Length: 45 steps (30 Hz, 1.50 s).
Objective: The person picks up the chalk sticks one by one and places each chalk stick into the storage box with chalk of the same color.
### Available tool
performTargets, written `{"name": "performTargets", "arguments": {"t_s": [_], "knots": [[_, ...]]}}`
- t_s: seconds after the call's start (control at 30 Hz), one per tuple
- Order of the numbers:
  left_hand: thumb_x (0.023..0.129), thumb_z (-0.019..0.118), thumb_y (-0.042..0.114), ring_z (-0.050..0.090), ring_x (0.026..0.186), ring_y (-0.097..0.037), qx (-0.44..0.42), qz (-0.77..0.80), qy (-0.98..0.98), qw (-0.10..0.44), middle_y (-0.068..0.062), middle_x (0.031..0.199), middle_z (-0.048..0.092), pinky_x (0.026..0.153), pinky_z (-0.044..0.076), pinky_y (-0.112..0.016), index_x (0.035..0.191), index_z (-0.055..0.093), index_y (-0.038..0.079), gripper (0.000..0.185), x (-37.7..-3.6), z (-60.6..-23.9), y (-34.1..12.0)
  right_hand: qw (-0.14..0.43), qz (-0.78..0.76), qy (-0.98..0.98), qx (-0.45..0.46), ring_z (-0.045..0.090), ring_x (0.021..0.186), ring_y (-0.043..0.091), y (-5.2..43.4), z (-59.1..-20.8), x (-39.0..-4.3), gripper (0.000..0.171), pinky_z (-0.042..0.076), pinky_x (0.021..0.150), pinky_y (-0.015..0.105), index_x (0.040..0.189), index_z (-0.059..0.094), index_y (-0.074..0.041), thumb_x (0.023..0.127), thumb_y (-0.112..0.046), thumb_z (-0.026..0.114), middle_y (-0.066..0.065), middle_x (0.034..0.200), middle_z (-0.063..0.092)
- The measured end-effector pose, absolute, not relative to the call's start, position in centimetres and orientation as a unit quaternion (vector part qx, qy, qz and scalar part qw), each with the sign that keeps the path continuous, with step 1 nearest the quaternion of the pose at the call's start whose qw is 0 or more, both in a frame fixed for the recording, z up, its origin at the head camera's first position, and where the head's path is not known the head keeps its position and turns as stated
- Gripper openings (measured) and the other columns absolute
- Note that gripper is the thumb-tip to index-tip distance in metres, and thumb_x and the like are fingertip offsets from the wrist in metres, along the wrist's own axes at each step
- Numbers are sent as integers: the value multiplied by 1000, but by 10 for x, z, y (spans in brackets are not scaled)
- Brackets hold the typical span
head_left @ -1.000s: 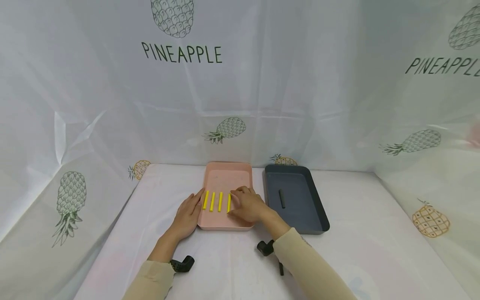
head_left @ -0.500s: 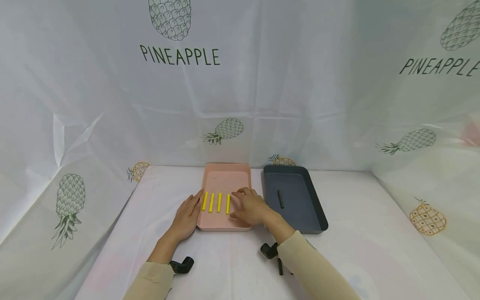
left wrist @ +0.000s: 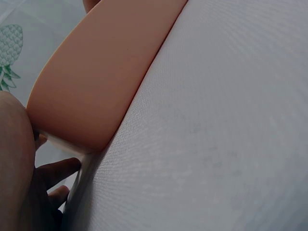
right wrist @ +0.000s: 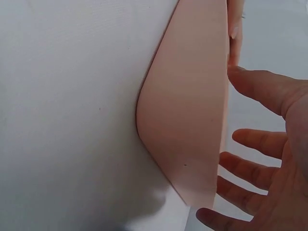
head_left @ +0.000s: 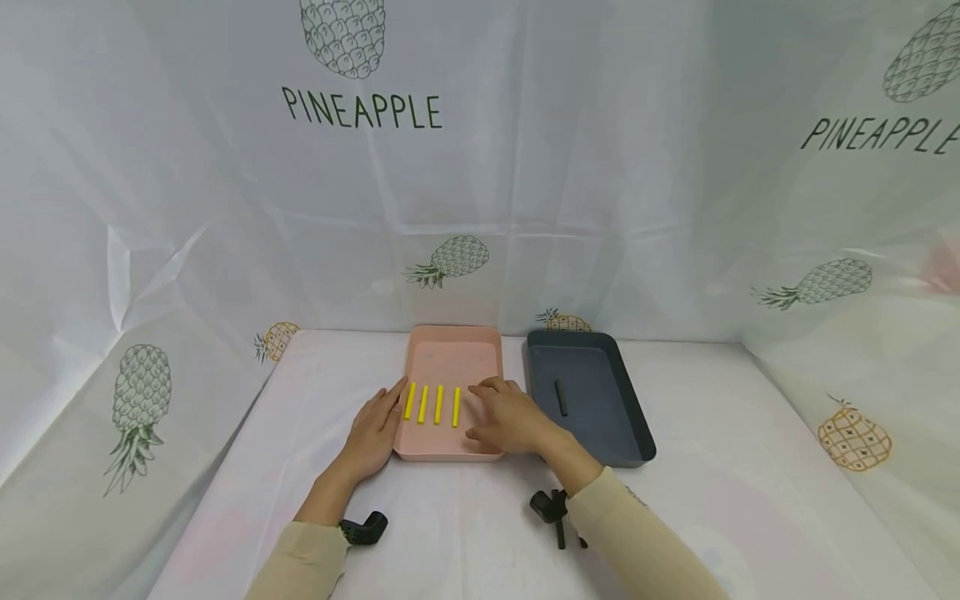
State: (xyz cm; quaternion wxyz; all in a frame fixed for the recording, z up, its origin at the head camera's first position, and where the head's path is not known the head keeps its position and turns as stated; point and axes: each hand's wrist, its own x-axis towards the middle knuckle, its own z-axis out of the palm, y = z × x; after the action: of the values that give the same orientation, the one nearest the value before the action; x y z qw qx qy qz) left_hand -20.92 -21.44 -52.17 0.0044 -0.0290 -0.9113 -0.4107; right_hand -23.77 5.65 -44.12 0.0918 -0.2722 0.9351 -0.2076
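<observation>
Pink tray (head_left: 452,354): matt plastic, smooth, faintly speckled. Dark grey tray (head_left: 589,367): matt plastic, smooth walls with a dull sheen at the rim. Four yellow sticks (head_left: 432,404): smooth, opaque, plastic-looking. Small dark stick (head_left: 560,397): matt; material not discernible. Counter (head_left: 720,517) covering: white cloth, finely woven, matt. Backdrop (head_left: 525,167): thin creased sheet, slightly glossy, printed with pineapples.

Pink tray (left wrist: 96,82) outer wall on white table cloth (left wrist: 216,144), left hand (left wrist: 29,192) fingers beside its corner, pineapple-print backdrop (left wrist: 12,48)
</observation>
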Motion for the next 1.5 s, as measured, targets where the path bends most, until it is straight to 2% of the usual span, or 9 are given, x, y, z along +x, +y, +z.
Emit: {"name": "performTargets", "arguments": {"t_s": [0.33, 0.7, 0.93, 1.5], "knots": [[114, 30, 30, 12, 161, -41, -38, -402, -915, 14, -9, 171, 29, 127, 4, -67, 166, 24, 29, 53, -208, -520, -215, 93, -205, 934, -278, 46, 142, 30, 65, -434, -233, 76, 44, 114, 54, 154, 50, -13, 90, -41, 80, 7, 155, 48], [114, 31, 31, 10, 161, -39, -30, -402, -915, 6, -8, 172, 27, 126, 3, -69, 166, 23, 30, 53, -209, -517, -214, 81, -202, 931, -294, 45, 144, 31, 78, -430, -226, 73, 42, 116, 56, 153, 52, -15, 91, -43, 79, 6, 155, 49], [114, 31, 31, 10, 161, -39, -29, -403, -915, 5, -7, 172, 27, 125, 3, -70, 166, 23, 32, 53, -209, -519, -214, 65, -207, 927, -306, 48, 139, 32, 83, -429, -221, 70, 43, 114, 57, 150, 55, -11, 91, -39, 80, 8, 152, 52], [114, 31, 33, 10, 162, -39, -28, -405, -914, 5, -7, 172, 27, 125, 4, -71, 166, 22, 35, 53, -210, -521, -215, 51, -235, 925, -293, 44, 146, 34, 109, -430, -209, 68, 44, 115, 57, 150, 55, -12, 92, -36, 80, 10, 155, 50]]}}
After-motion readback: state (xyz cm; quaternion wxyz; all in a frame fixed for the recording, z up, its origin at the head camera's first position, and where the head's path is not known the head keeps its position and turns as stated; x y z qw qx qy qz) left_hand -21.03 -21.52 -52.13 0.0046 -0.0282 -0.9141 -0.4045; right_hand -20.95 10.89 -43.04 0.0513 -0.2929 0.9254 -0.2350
